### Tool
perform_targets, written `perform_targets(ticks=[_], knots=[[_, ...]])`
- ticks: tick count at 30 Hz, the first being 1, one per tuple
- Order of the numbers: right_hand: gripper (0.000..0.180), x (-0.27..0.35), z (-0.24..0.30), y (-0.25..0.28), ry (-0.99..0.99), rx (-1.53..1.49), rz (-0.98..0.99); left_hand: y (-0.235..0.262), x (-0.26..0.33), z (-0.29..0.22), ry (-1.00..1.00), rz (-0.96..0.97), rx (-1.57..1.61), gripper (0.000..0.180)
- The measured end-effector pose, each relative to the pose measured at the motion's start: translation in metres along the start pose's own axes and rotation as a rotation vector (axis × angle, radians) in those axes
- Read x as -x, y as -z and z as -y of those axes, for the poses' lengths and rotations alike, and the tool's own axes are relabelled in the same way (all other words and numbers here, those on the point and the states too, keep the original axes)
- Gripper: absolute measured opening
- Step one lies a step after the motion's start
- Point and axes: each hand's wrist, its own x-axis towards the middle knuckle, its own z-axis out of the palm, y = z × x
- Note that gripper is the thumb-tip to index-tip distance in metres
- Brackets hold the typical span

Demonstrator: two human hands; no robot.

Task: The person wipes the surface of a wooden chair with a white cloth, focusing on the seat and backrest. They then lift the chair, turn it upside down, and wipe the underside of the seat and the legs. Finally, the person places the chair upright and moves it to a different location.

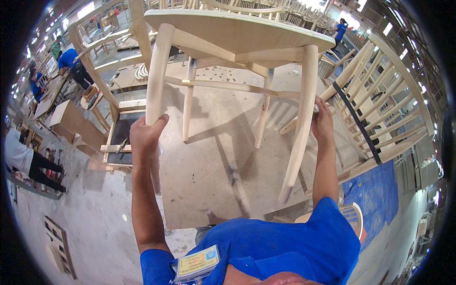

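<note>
Before me is an unpainted wooden chair [232,29], its seat at the top of the view and its legs toward the pale board [204,194]. My left hand [146,135] is wrapped round its near left leg [159,76], thumb pointing up. Beside the near right leg [303,114] is my right hand [323,121], fingers bent and closed. A small greyish bit shows at its fingertips, too small to name. Crossed braces [232,56] run under the seat, and a stretcher [228,86] joins the legs. Whether the leg ends touch the board cannot be made out.
A spindle-back chair [380,102] with a black strap stands close on the right, above a blue sheet [375,199]. On the left are a wooden frame [97,76] and a brown box [78,126]. Several people work farther off, one in a light top [19,152].
</note>
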Motion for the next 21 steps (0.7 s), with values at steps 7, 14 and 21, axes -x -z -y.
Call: perform_targets(ticks=[7, 14, 21], knots=[[0.046, 0.114, 0.05, -0.089, 0.014, 0.616, -0.067, 0.026, 0.001, 0.004, -0.016, 0.162, -0.097, 0.028], [0.041, 0.129, 0.065, -0.084, -0.005, 0.398, -0.024, 0.063, 0.013, -0.02, 0.021, 0.322, -0.043, 0.034], [0.032, 0.116, 0.046, -0.075, -0.224, 0.396, 0.115, 0.082, 0.007, -0.011, 0.208, 0.432, -0.133, 0.042]])
